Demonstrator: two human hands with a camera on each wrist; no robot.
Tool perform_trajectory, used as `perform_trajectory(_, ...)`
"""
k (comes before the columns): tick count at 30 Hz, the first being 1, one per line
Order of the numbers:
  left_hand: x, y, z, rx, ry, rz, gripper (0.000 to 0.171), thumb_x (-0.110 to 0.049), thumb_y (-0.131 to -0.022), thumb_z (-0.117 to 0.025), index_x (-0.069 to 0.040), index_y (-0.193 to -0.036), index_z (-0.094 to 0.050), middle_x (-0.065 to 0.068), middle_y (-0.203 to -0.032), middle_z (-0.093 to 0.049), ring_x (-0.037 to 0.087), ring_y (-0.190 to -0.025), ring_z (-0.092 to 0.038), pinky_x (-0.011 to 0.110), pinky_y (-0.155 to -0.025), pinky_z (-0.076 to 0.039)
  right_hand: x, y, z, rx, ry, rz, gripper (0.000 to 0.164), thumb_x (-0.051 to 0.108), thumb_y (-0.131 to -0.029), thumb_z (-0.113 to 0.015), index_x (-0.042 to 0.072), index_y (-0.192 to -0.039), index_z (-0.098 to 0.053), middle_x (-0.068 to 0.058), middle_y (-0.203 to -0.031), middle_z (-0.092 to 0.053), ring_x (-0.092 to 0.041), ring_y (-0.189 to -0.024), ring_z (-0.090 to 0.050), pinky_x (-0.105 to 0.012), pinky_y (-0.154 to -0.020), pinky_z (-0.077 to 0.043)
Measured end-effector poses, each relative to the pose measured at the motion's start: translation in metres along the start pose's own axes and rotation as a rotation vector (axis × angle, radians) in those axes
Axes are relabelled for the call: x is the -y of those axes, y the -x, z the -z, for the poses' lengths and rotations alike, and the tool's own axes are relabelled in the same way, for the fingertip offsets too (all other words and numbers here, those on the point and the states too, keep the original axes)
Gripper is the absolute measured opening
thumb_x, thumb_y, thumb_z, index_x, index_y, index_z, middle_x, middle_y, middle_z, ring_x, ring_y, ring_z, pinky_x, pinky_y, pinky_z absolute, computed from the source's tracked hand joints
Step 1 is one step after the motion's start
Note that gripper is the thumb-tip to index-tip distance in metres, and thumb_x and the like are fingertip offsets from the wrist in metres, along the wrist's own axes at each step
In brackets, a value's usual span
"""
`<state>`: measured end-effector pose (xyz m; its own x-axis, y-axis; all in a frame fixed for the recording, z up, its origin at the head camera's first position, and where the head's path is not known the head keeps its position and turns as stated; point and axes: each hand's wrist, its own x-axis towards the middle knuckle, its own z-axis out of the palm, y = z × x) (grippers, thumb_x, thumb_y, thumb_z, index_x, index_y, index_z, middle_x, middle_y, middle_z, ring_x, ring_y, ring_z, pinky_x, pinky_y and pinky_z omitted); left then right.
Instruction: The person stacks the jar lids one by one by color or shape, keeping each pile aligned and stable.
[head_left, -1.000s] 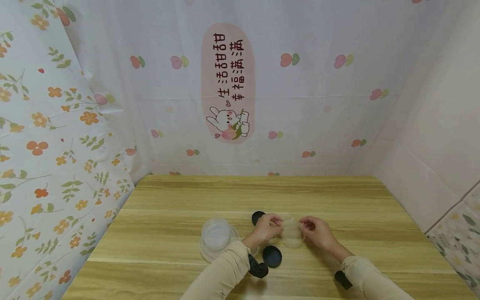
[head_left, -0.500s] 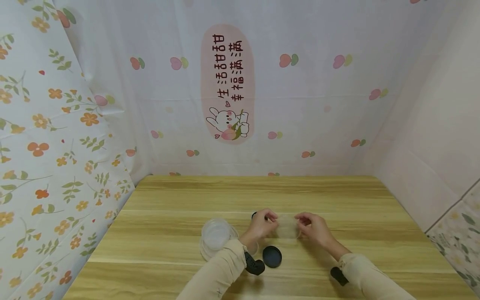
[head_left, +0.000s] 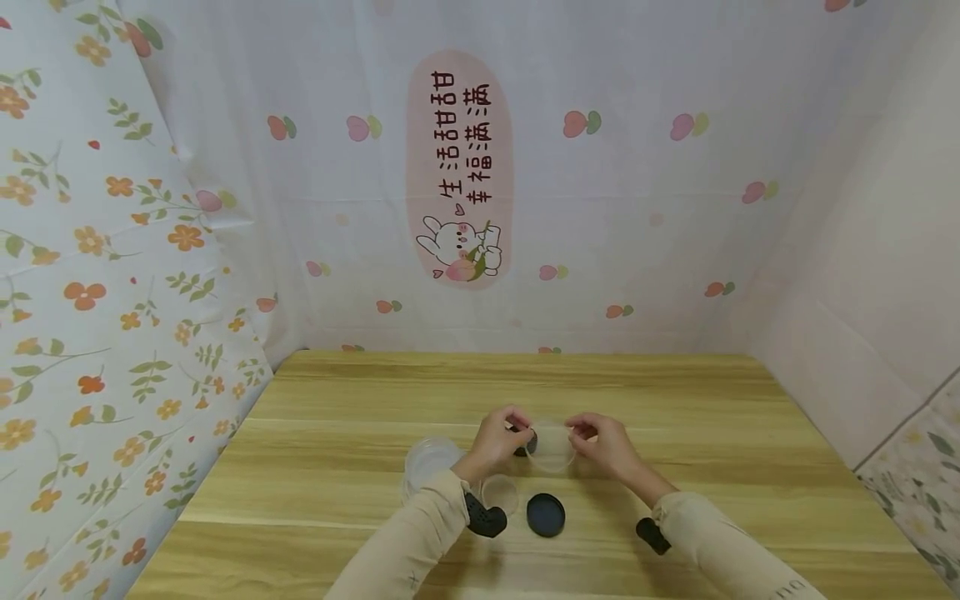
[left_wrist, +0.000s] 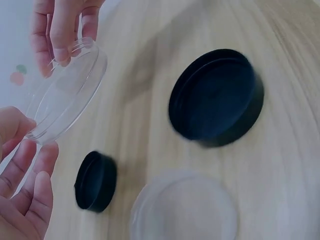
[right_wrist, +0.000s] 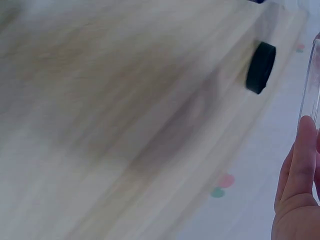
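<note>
In the lower middle of the head view, pinching the left rim of a clear, round, shallow plastic dish (head_left: 551, 450) between the thumb and fingertips of the left hand (head_left: 495, 440), and gripping the opposite rim with the bent fingers of the right hand (head_left: 606, 446). Reaching in from the bottom edge in beige cloth sleeves (head_left: 408, 533), angling inward from both sides and facing fingertips to fingertips across the dish. Closing down to little more than the rim at the left thumb, with the other left fingers loosely bending at the lower left of the left wrist view; bending over the far rim at the upper left of that view with the right fingers. Holding the dish tilted above a yellowish wood-grain tabletop (head_left: 675, 392).

Counting one dish in hold; two round black caps, including a smaller black cap (head_left: 528, 446) partly hiding behind the left fingertips and a larger black cap (head_left: 546, 515) lying below the dish in the frame; one clear round plastic piece (head_left: 500, 496) lying near the left wrist; and, left of the left forearm, a stack of clear round plastic containers (head_left: 433, 457), too overlapped for counting. Wearing two black wrist devices (head_left: 486, 518), one per arm.

Compared with half a second ago, carrying the dish farther left and slightly higher in the frame, moving both hands along with it, covering more of the stack, and uncovering more of the clear round plastic piece.
</note>
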<state>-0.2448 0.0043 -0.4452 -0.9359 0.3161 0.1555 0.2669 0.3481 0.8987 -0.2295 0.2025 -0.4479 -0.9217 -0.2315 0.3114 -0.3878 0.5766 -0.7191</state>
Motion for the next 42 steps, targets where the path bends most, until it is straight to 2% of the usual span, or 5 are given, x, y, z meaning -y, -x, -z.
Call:
perform_trajectory(10,0.008,0.001,0.04,0.048,0.037,0.0,0.01,-0.005,-0.08,-0.06,0.001,-0.089,-0.061,0.007,-0.078,-0.058,0.026,-0.065,-0.059,0.036,-0.057,-0.049,0.021,-0.019,-0.015,0.038,-0.107,0.066,0.014,-0.005,-0.076,-0.06,-0.006,-0.089,-0.063,-0.008,-0.074,-0.06,-0.02,-0.066,-0.057,-0.026,-0.053,-0.049)
perform_trajectory(14,-0.003,0.013,0.061,0.103,0.078,-0.018,0.014,0.002,-0.079,-0.058,0.009,-0.091,-0.058,0.016,-0.08,-0.057,0.036,-0.067,-0.06,0.044,-0.061,-0.049,0.016,-0.029,-0.027,0.055,-0.149,0.173,0.013,0.001,-0.076,-0.061,-0.002,-0.088,-0.064,-0.003,-0.072,-0.06,-0.015,-0.064,-0.057,-0.028,-0.055,-0.048)
perform_trajectory(19,-0.015,0.029,0.081,0.106,0.045,-0.032,0.015,0.006,-0.077,-0.057,0.013,-0.09,-0.056,0.021,-0.082,-0.056,0.035,-0.073,-0.057,0.039,-0.062,-0.049,0.044,-0.034,-0.034,0.126,-0.082,0.128,0.016,-0.007,-0.072,-0.061,-0.009,-0.088,-0.062,-0.01,-0.073,-0.06,-0.02,-0.066,-0.057,-0.025,-0.058,-0.048)
perform_trajectory(29,0.027,0.035,0.108,0.032,-0.062,-0.017,0.012,-0.002,-0.075,-0.064,0.003,-0.086,-0.062,0.007,-0.081,-0.059,0.015,-0.068,-0.055,0.025,-0.06,-0.047,0.067,-0.044,-0.063,0.192,-0.095,0.114,0.019,-0.009,-0.071,-0.059,-0.008,-0.09,-0.062,-0.008,-0.076,-0.058,-0.015,-0.068,-0.054,-0.02,-0.06,-0.045)
perform_trajectory(42,0.047,0.057,0.131,-0.035,-0.022,0.092,0.013,-0.004,-0.076,-0.065,0.002,-0.087,-0.063,0.006,-0.079,-0.059,0.02,-0.064,-0.056,0.03,-0.058,-0.048,0.08,-0.055,-0.098,0.282,-0.102,0.143,0.019,-0.01,-0.073,-0.059,-0.007,-0.091,-0.06,-0.012,-0.076,-0.058,-0.014,-0.068,-0.052,-0.019,-0.06,-0.044)
